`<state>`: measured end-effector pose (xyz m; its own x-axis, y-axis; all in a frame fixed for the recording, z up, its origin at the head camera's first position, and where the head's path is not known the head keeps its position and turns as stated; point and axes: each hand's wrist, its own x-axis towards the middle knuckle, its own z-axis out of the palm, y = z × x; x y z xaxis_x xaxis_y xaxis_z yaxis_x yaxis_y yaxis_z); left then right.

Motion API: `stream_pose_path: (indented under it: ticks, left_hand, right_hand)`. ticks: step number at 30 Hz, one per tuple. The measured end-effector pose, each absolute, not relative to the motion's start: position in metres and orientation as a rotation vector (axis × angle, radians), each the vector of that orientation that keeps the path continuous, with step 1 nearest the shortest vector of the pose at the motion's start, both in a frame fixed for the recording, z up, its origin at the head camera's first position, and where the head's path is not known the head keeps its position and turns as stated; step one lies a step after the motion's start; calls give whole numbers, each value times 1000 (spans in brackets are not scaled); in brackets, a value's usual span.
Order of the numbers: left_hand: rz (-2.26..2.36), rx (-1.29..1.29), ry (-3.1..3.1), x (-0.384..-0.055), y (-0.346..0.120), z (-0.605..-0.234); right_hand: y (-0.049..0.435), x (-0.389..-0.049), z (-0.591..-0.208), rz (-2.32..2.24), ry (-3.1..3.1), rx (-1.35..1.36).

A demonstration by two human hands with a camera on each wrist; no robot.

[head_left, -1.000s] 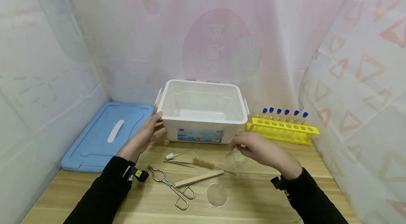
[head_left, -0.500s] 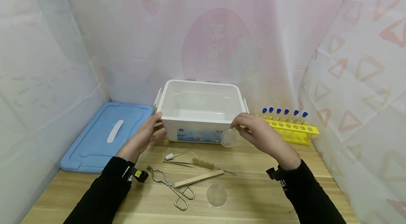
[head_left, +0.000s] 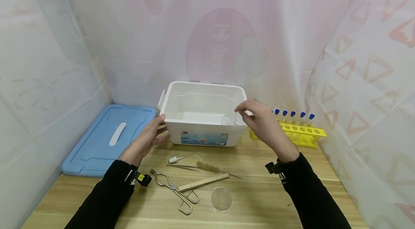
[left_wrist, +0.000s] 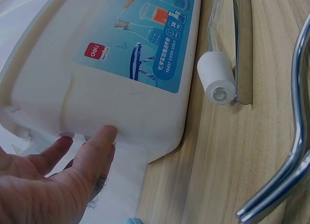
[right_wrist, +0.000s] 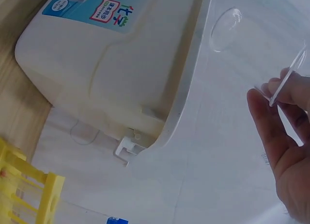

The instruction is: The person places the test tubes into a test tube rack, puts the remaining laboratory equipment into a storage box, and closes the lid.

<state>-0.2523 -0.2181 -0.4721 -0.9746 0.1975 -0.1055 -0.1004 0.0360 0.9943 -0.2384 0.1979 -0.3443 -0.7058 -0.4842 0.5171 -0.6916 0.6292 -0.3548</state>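
My right hand (head_left: 259,119) pinches a clear beaker (right_wrist: 256,52) by its rim, over the front right part of a white plastic box (head_left: 207,122). In the right wrist view the beaker is tilted, its round base away from my fingers. My left hand (head_left: 147,139) rests its fingertips on the box's front left corner, below the rim; the left wrist view shows these fingers (left_wrist: 99,139) fairly straight against the wall. In front of the box lie a bent glass tube with a white stopper (head_left: 173,159), tweezers (head_left: 183,166), a test tube brush (head_left: 208,166) and a wooden test tube clamp (head_left: 203,182).
Nearer the front are metal crucible tongs (head_left: 175,190) and a clear round disc with a small tab (head_left: 221,199). A blue lid (head_left: 97,139) lies left of the box. At right stands a yellow rack (head_left: 306,139) holding several blue-capped tubes. Printed curtains surround the table.
My right hand has lifted the beaker from the table up over the box's front right rim. My left hand and the box have stayed in place.
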Motion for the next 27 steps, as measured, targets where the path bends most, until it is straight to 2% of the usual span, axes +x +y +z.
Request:
stream_pose_path:
  ticks: [15, 27]
  left_hand:
    - [2052, 112, 2083, -252, -219, -471]
    - [2055, 100, 2078, -251, -218, -472]
  right_hand:
    - [187, -269, -352, 819, -2503, 730]
    - [177, -297, -367, 680, -2623, 685]
